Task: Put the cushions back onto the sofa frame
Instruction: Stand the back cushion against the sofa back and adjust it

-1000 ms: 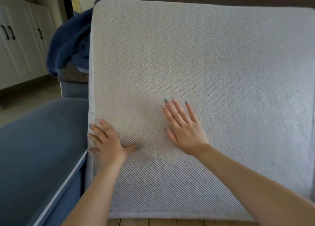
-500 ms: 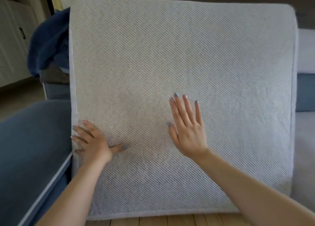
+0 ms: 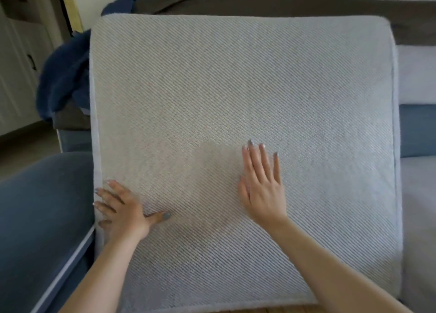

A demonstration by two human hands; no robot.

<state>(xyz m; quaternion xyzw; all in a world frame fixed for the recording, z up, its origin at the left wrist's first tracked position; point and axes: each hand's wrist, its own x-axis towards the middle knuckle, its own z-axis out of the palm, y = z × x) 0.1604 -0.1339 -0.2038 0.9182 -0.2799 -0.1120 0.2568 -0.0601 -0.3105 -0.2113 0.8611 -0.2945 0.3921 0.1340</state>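
The grey twill seat cushion (image 3: pixel 236 88) lies on the sofa, just beside its blue armrest (image 3: pixel 42 206). The left hand (image 3: pixel 122 211) presses its left edge, fingers spread; the right hand (image 3: pixel 262 187) is flat and open at its middle.

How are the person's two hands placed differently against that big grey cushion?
The left hand sits at the left edge of the cushion; the right hand is nearer its middle. The left hand's fingers are spread and angled toward that edge, thumb stretched sideways; the right hand's fingers lie close together, pointing away from the person. Both are open, palms toward the fabric, with grey-blue painted nails.
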